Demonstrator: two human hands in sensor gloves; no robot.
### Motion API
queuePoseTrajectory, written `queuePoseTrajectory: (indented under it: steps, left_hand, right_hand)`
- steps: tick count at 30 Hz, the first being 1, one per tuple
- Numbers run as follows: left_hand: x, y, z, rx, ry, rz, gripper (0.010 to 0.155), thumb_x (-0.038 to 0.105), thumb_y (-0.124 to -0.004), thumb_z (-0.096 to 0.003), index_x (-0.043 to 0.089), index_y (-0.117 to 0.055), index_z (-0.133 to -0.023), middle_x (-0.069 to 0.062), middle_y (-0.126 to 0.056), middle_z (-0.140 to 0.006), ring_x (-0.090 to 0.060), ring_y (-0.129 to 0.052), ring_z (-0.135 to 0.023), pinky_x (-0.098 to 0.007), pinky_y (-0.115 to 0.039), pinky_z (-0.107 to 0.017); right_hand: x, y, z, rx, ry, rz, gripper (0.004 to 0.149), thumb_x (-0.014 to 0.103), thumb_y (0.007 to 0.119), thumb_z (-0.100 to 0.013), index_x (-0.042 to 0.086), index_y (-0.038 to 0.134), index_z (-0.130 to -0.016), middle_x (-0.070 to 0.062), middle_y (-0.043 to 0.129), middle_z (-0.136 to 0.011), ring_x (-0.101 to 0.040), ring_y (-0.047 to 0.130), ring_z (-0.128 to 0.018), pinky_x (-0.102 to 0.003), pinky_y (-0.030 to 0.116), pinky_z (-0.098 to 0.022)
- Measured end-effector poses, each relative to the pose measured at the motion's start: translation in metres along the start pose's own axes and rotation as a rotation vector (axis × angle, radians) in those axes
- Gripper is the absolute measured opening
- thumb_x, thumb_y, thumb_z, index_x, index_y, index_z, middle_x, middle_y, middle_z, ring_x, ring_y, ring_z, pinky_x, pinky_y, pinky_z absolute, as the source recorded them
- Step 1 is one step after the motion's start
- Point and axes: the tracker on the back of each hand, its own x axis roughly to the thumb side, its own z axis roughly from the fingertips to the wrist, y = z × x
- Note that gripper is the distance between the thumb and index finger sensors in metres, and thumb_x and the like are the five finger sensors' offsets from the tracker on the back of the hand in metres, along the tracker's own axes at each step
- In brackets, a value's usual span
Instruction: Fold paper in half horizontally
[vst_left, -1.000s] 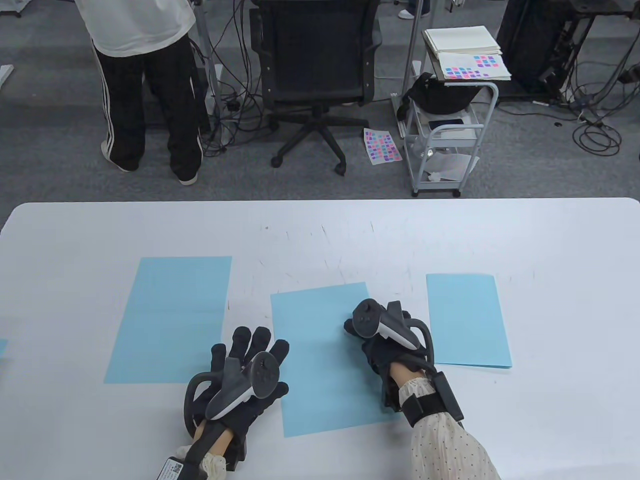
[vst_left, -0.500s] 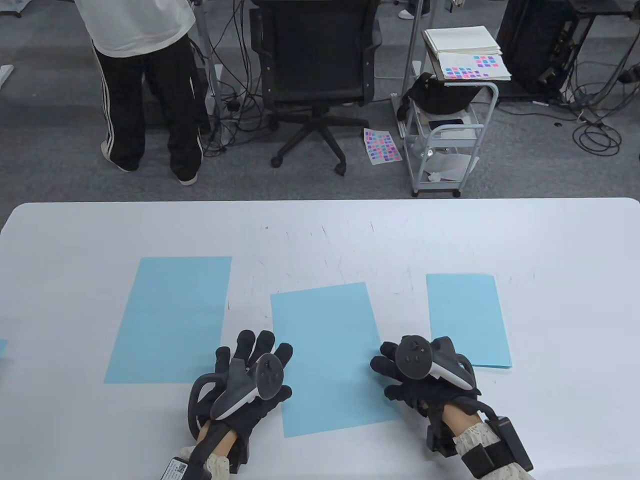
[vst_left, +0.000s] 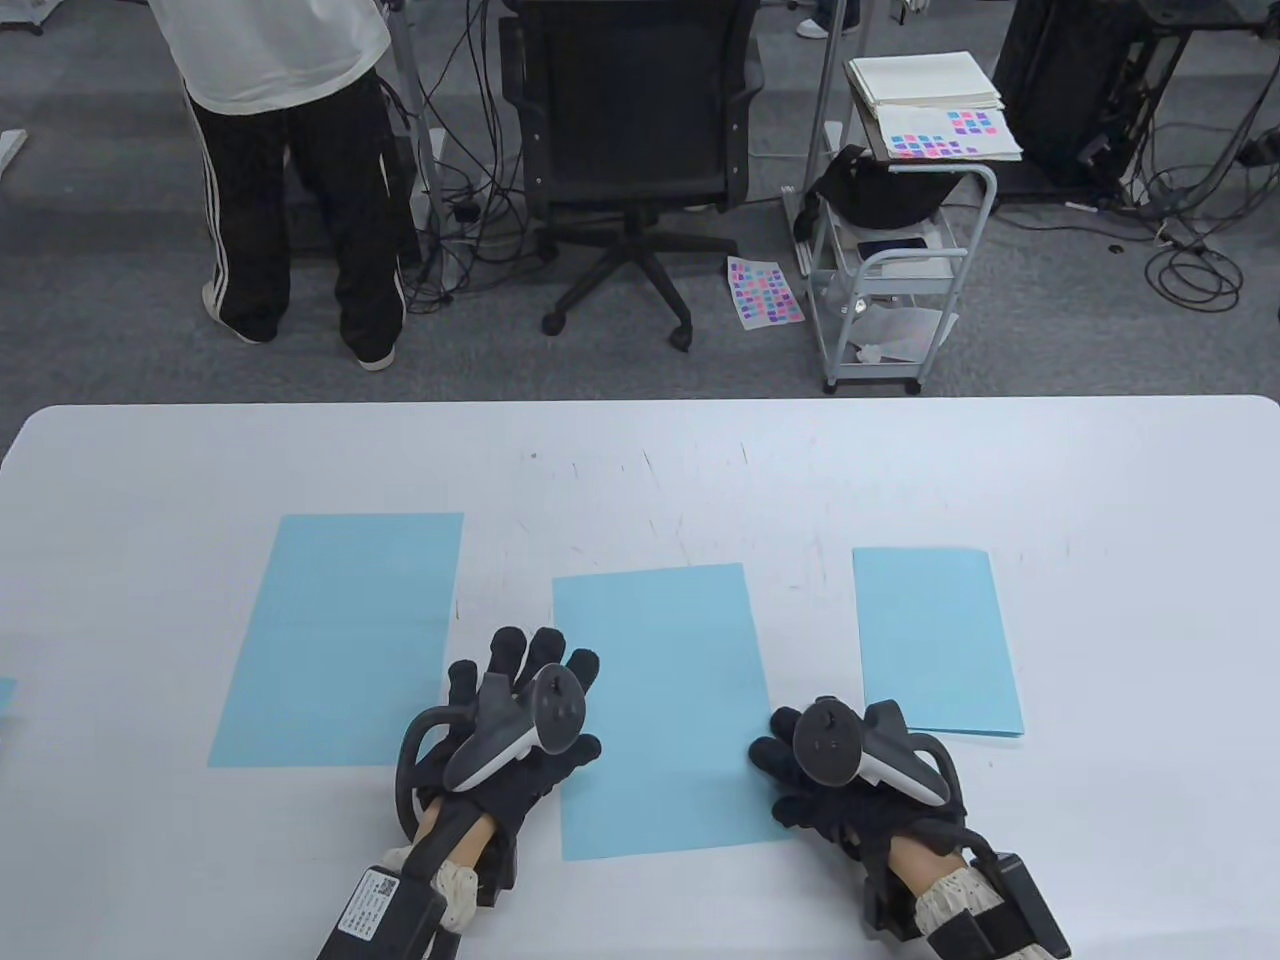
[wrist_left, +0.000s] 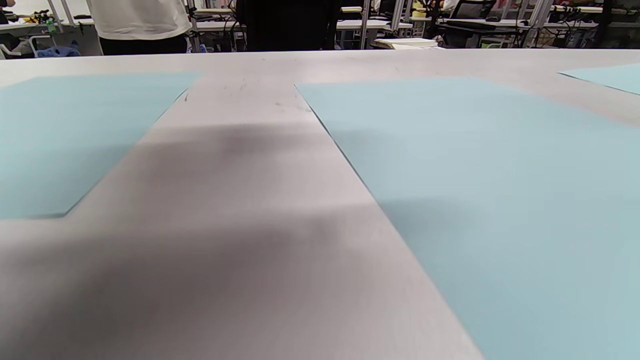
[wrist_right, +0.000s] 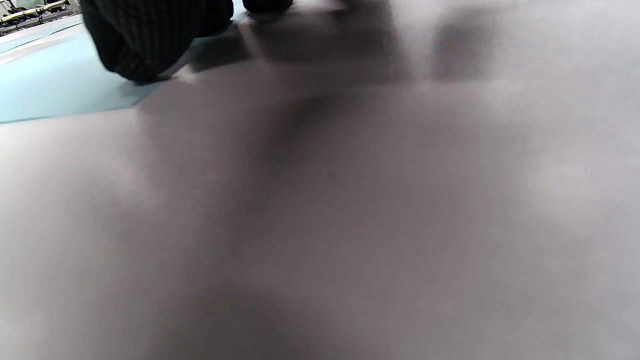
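The middle light-blue paper sheet (vst_left: 660, 700) lies flat and unfolded on the white table (vst_left: 640, 470). It also shows in the left wrist view (wrist_left: 500, 200). My left hand (vst_left: 530, 700) lies with fingers spread at the sheet's left edge, thumb over the edge, holding nothing. My right hand (vst_left: 800, 770) rests on the table at the sheet's lower right edge, fingertips (wrist_right: 140, 45) touching the edge of the sheet (wrist_right: 50, 90). It grips nothing.
A second flat blue sheet (vst_left: 340, 640) lies to the left and a folded blue sheet (vst_left: 935, 640) to the right. A bit of blue paper (vst_left: 5, 695) shows at the table's left edge. Chair, cart and a standing person are beyond the far edge.
My right hand left the middle of the sheet and came down to its lower right edge. My left hand moved a little forward and right. The sheet shifted slightly right and turned.
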Motion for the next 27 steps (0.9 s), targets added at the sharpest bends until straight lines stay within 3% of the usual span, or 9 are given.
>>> queuePoseTrajectory:
  steps: [8,16,21,27]
  left_hand:
    - [0.0,0.021,-0.063,-0.053,0.059,0.054,0.086,0.067,-0.059,-0.0345,0.054,-0.008,-0.102,0.022,-0.008,-0.12,-0.017,-0.006,-0.117,-0.056,-0.023,-0.09]
    - [-0.002,0.002,-0.13,-0.196,0.179,0.034,0.086,0.068,-0.057,-0.0338,0.051,-0.011,-0.104,0.02,-0.007,-0.119,-0.016,-0.003,-0.115,-0.055,-0.022,-0.09]
    - [0.0,-0.016,-0.147,-0.283,0.237,0.018,0.085,0.069,-0.055,-0.0325,0.051,-0.014,-0.105,0.02,-0.004,-0.118,-0.015,0.003,-0.113,-0.054,-0.018,-0.09]
    - [0.001,-0.027,-0.147,-0.297,0.254,-0.024,0.08,0.069,-0.055,-0.0314,0.058,-0.017,-0.101,0.022,-0.003,-0.116,-0.016,0.003,-0.112,-0.054,-0.019,-0.089]
  right_hand:
    - [-0.001,0.0,-0.001,0.019,0.02,-0.021,0.063,0.045,0.075,-0.042,0.049,0.048,-0.098,0.021,0.029,-0.116,-0.027,0.015,-0.109,-0.066,0.01,-0.073]
    - [-0.001,-0.002,-0.002,0.018,0.041,-0.007,0.062,0.045,0.075,-0.041,0.051,0.048,-0.096,0.023,0.03,-0.115,-0.026,0.016,-0.11,-0.066,0.01,-0.073]
    - [-0.002,-0.001,-0.002,0.022,0.038,-0.016,0.062,0.045,0.075,-0.041,0.051,0.048,-0.096,0.023,0.029,-0.115,-0.025,0.016,-0.11,-0.065,0.01,-0.073]
    - [-0.002,-0.002,-0.003,0.022,0.035,-0.022,0.062,0.045,0.076,-0.041,0.051,0.049,-0.096,0.023,0.03,-0.115,-0.026,0.016,-0.11,-0.065,0.01,-0.073]
